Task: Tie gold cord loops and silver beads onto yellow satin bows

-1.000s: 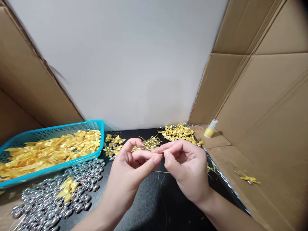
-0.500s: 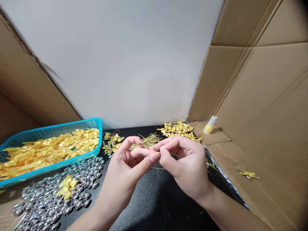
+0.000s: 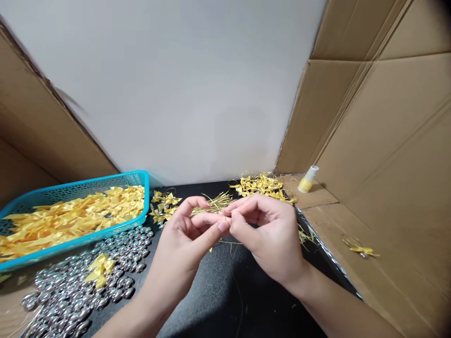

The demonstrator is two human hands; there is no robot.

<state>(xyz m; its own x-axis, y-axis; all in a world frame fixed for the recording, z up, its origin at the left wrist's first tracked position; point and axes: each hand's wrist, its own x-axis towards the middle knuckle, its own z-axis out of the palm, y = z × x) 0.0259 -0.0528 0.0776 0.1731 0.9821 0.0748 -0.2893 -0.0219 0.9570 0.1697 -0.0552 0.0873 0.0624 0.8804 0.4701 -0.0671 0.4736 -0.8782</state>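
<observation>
Over the black tabletop (image 3: 207, 300), my left hand (image 3: 195, 234) and my right hand (image 3: 266, 230) meet at the fingertips. Both are closed in a pinch on a thin gold cord (image 3: 226, 218), most of which the fingers hide. A small yellow tip (image 3: 211, 249) shows just below my left thumb; whether it belongs to the held piece I cannot tell. Behind the fingers lies a bundle of gold cords (image 3: 216, 203). Past my right hand is a heap of yellow bows with cord loops (image 3: 262, 185), and a smaller group of bows (image 3: 164, 204) lies beyond my left hand.
At left stands a blue basket (image 3: 146, 202) of yellow ribbon bows. Silver beads (image 3: 73, 291) spread in front of it, with yellow bows (image 3: 101, 270) on top. A small bottle (image 3: 307, 180) and a single bow (image 3: 362, 250) rest on cardboard at right. Cardboard walls (image 3: 387, 141) flank both sides.
Both hands stay pinched together, with only a slight shift to the left by the right hand. The small yellow tip now shows under the left thumb. The camera view has tilted slightly.
</observation>
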